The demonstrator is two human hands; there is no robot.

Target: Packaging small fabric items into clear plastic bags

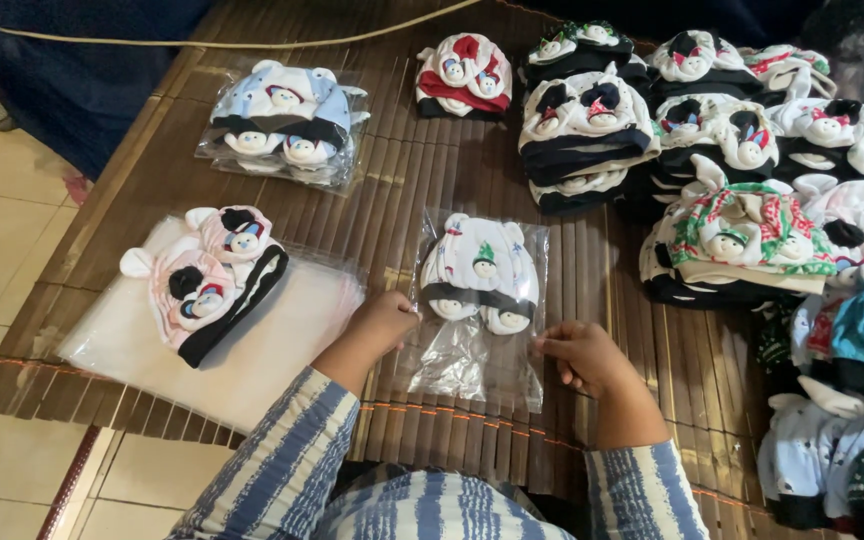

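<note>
Left hand (384, 320): fingers curled, pinching the clear bag (476, 310) at its left edge;
Right hand (582, 355): fingers pinching the right edge;
Bag: a white hat (479, 272) inside, on the bamboo mat (402, 190)

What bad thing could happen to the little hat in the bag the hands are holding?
The clear plastic bag with the white baby hat looks open at the near end, between the left hand and right hand, so the hat might slide out if lifted. The pink hat lies loose on the slippery stack of empty bags and could slip off.
</note>
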